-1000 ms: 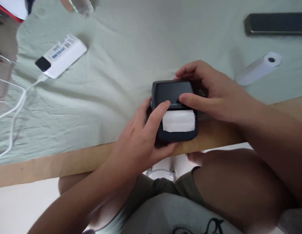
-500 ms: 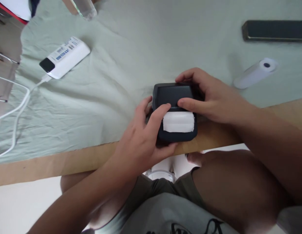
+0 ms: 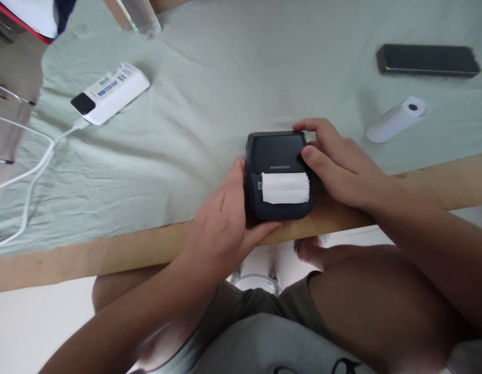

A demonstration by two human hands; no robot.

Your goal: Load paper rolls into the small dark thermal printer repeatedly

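A dark, boxy label printer (image 3: 278, 150) sits at the table's front edge, its lid down. White paper (image 3: 285, 188) sticks out across its front half. My left hand (image 3: 227, 213) grips the printer's left side, with the thumb along the near edge and the fingers partly hidden behind the side. At the right side, my right hand (image 3: 338, 163) holds the upper right corner, thumb on the lid's edge and index finger at the far corner.
A white power bank (image 3: 116, 96) with a white cable (image 3: 42, 161) lies at left. A clear container (image 3: 142, 18) stands at the back left. On the right are a white paper roll (image 3: 391, 122) and a long dark case (image 3: 428, 59).
My left index finger has come off the lid to the printer's left side. My right thumb has slid right, off the middle of the lid, uncovering the printed lettering.
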